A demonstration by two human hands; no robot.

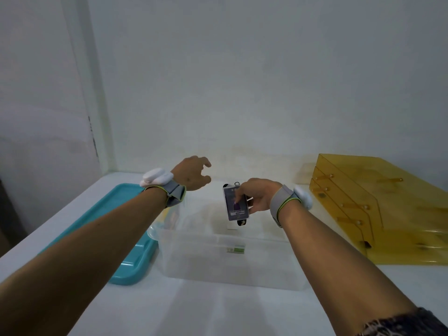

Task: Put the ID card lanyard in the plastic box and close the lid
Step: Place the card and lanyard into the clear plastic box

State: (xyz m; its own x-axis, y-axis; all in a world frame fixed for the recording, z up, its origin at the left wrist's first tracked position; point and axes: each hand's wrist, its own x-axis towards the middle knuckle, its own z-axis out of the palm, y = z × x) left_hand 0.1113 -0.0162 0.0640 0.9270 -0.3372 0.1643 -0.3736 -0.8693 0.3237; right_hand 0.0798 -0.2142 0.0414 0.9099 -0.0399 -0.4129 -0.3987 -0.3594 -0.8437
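One clear box (230, 260) sits open on the white bench (206, 311), nearest you. Your right hand (259, 196) pinches one ID card (235, 203) above it, long axis upright, clip end up, dark lanyard bunched behind. Your left hand (191, 174) hovers empty, fingers loosely spread. One teal tray (126, 260) left, one amber rack (378, 209) right.
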